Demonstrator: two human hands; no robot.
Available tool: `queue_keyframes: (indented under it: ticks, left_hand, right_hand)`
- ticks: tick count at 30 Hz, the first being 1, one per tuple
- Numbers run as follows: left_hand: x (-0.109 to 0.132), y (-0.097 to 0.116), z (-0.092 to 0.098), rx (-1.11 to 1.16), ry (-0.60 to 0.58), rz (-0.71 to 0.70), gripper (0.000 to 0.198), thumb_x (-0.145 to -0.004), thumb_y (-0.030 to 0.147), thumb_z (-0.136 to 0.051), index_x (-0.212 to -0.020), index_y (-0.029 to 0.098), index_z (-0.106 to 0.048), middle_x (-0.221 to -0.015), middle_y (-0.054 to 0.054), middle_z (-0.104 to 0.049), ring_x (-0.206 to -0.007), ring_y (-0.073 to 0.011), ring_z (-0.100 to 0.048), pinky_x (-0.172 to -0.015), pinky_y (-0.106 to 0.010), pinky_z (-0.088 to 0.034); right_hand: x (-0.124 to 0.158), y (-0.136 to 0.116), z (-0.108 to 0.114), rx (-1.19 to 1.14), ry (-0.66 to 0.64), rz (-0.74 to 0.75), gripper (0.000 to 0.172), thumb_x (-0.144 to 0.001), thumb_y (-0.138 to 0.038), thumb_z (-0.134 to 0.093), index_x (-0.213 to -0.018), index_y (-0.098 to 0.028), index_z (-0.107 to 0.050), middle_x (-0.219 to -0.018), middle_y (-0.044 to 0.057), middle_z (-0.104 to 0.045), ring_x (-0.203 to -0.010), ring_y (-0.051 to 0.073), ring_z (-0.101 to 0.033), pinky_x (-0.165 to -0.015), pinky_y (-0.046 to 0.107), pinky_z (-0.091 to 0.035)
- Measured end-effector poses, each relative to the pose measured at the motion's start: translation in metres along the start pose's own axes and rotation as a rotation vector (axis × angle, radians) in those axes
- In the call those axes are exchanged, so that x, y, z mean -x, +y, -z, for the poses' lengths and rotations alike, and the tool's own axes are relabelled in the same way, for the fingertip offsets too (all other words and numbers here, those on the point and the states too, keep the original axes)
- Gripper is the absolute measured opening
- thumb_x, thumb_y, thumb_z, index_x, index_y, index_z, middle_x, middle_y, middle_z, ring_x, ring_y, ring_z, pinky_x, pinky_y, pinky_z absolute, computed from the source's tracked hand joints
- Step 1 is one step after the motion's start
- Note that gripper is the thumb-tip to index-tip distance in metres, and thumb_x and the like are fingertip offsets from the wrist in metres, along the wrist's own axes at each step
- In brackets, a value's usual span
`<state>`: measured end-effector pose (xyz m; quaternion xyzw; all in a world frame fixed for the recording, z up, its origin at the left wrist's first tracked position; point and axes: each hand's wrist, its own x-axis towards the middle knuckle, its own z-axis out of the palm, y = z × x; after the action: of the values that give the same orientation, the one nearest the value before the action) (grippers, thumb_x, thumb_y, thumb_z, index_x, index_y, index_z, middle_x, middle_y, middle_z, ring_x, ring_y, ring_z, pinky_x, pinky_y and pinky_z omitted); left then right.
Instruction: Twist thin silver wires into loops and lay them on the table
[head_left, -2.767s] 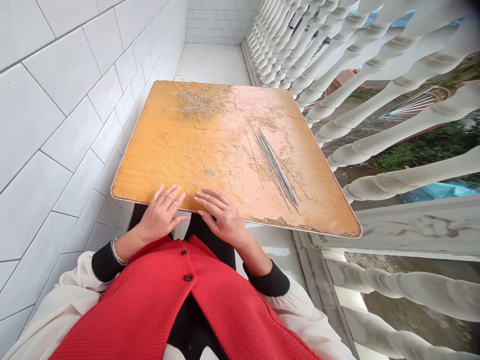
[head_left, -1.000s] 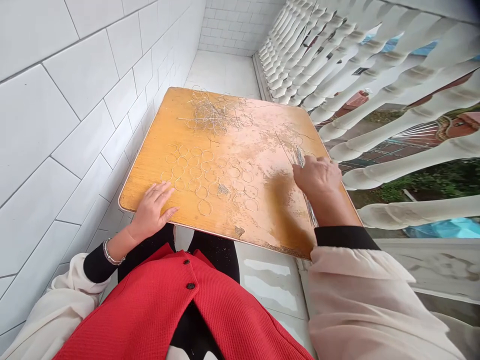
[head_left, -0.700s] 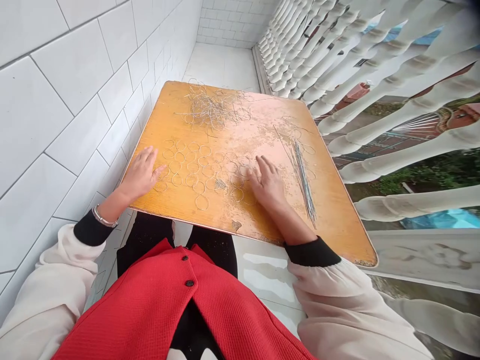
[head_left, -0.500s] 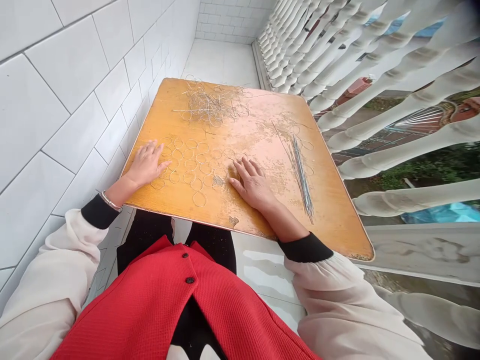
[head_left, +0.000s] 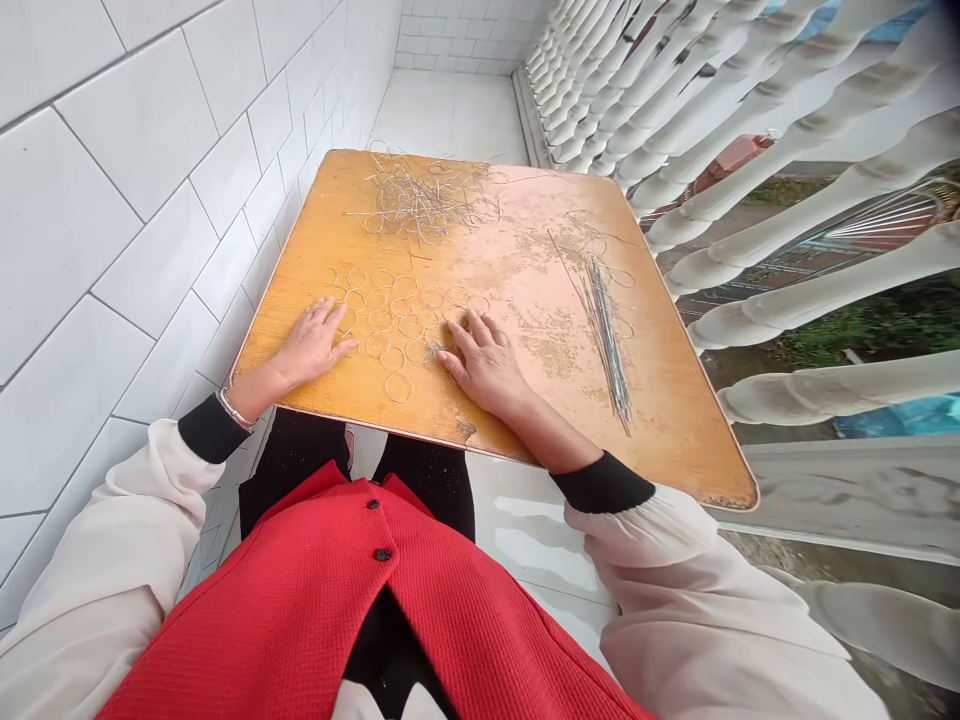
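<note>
A worn orange wooden board (head_left: pixel 675 420) lies across my lap. Several thin wire rings (head_left: pixel 390 320) are laid out flat in rows on its near left part. My left hand (head_left: pixel 311 345) lies flat and open on the rings' left side, fingers stretched out. My right hand (head_left: pixel 484 360) rests flat and open on the rings' right side, fingers spread over them. A bundle of straight wires (head_left: pixel 607 335) lies to the right of my right hand. At the far edge sits a tangled pile of bent wire (head_left: pixel 420 200).
A white tiled wall (head_left: pixel 135 200) runs close along the board's left edge. White stone balusters (head_left: pixel 750 120) stand along the right, with a garden beyond. A white tiled floor (head_left: pixel 450 110) stretches ahead. My red vest (head_left: pixel 337 620) fills the lower view.
My right hand left the straight wire bundle and came back left onto the rings. My left hand slid forward onto the rings' left side. Both hands have drawn slightly inward.
</note>
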<state>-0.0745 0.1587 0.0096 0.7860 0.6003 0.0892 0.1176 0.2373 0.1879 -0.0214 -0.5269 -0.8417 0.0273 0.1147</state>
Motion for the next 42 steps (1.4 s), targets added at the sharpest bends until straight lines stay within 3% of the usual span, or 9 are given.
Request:
queue_keyframes:
  ticks: [4,9,13,18,23,27,33,39,42]
  left_hand:
    - [0.011,0.004,0.008,0.046,0.001,-0.083,0.073,-0.102,0.058,-0.038,-0.154,0.007,-0.036,-0.166,-0.023,-0.028,-0.157,-0.0328,-0.024,-0.127,-0.049,-0.023]
    - [0.045,-0.009,0.019,-0.066,0.141,-0.105,0.071,-0.099,0.061,-0.043,-0.149,0.01,-0.045,-0.163,-0.024,-0.035,-0.154,-0.0364,-0.031,-0.124,-0.056,-0.027]
    - [0.078,-0.013,0.006,-0.125,0.206,-0.077,0.071,-0.098,0.059,-0.046,-0.15,0.011,-0.045,-0.161,-0.024,-0.037,-0.153,-0.0384,-0.032,-0.122,-0.058,-0.03]
    - [0.11,-0.002,-0.01,-0.142,0.237,-0.094,0.074,-0.098,0.062,-0.045,-0.151,0.011,-0.044,-0.162,-0.024,-0.035,-0.153,-0.0391,-0.032,-0.122,-0.058,-0.031]
    - [0.127,0.0,0.005,-0.158,0.228,-0.099,0.074,-0.097,0.062,-0.046,-0.155,0.017,-0.04,-0.163,-0.02,-0.035,-0.153,-0.0378,-0.032,-0.122,-0.058,-0.032]
    - [0.125,0.001,0.016,-0.179,0.222,-0.092,0.079,-0.097,0.064,-0.046,-0.157,0.014,-0.035,-0.164,-0.022,-0.033,-0.153,-0.0386,-0.031,-0.121,-0.058,-0.033]
    - [0.096,0.011,0.004,-0.251,0.156,-0.034,0.093,-0.087,0.074,-0.052,-0.156,0.013,-0.038,-0.164,-0.023,-0.033,-0.151,-0.0441,-0.033,-0.12,-0.06,-0.034]
    - [0.083,0.016,-0.007,-0.221,0.1,-0.012,0.108,-0.077,0.081,-0.06,-0.158,0.014,-0.034,-0.164,-0.023,-0.033,-0.151,-0.0441,-0.033,-0.12,-0.062,-0.034]
    - [0.077,0.017,-0.003,-0.2,0.131,-0.039,0.104,-0.081,0.079,-0.058,-0.159,0.014,-0.032,-0.164,-0.023,-0.033,-0.152,-0.0424,-0.031,-0.122,-0.06,-0.031]
  right_hand:
    - [0.005,-0.009,0.007,-0.103,0.017,0.092,0.071,-0.102,-0.059,-0.03,-0.154,-0.014,-0.044,-0.162,0.021,-0.038,-0.153,0.039,-0.03,-0.121,0.062,-0.031]
    - [0.031,0.004,0.031,-0.151,0.092,0.167,0.069,-0.101,-0.06,-0.036,-0.161,-0.026,-0.032,-0.165,0.015,-0.034,-0.153,0.036,-0.032,-0.12,0.062,-0.033]
    - [0.063,-0.006,0.039,-0.151,0.119,0.263,0.073,-0.1,-0.054,-0.049,-0.164,-0.036,-0.018,-0.167,0.013,-0.031,-0.151,0.037,-0.034,-0.114,0.064,-0.041]
    - [0.099,-0.032,0.036,-0.114,0.054,0.428,0.076,-0.099,-0.047,-0.056,-0.164,-0.038,-0.017,-0.171,0.01,-0.019,-0.155,0.04,-0.024,-0.112,0.065,-0.044]
    - [0.109,-0.012,0.064,-0.041,0.047,0.352,0.074,-0.101,-0.046,-0.05,-0.163,-0.043,-0.011,-0.171,0.004,-0.023,-0.152,0.039,-0.033,-0.11,0.064,-0.047]
    - [0.102,-0.001,0.083,-0.036,0.049,0.344,0.073,-0.1,-0.049,-0.051,-0.163,-0.043,-0.015,-0.172,0.002,-0.018,-0.152,0.038,-0.034,-0.11,0.061,-0.049]
    - [0.058,-0.02,0.068,-0.072,-0.016,0.538,0.083,-0.096,-0.048,-0.06,-0.164,-0.04,-0.014,-0.171,0.008,-0.018,-0.155,0.038,-0.027,-0.116,0.067,-0.038]
    - [0.027,-0.03,0.066,-0.146,-0.179,0.717,0.067,-0.093,-0.043,-0.064,-0.156,-0.033,-0.042,-0.167,0.011,-0.032,-0.153,0.036,-0.032,-0.117,0.065,-0.038]
    - [0.002,-0.019,0.074,-0.157,-0.132,0.744,0.062,-0.097,-0.048,-0.057,-0.155,-0.032,-0.042,-0.167,0.008,-0.033,-0.155,0.032,-0.03,-0.12,0.06,-0.035]
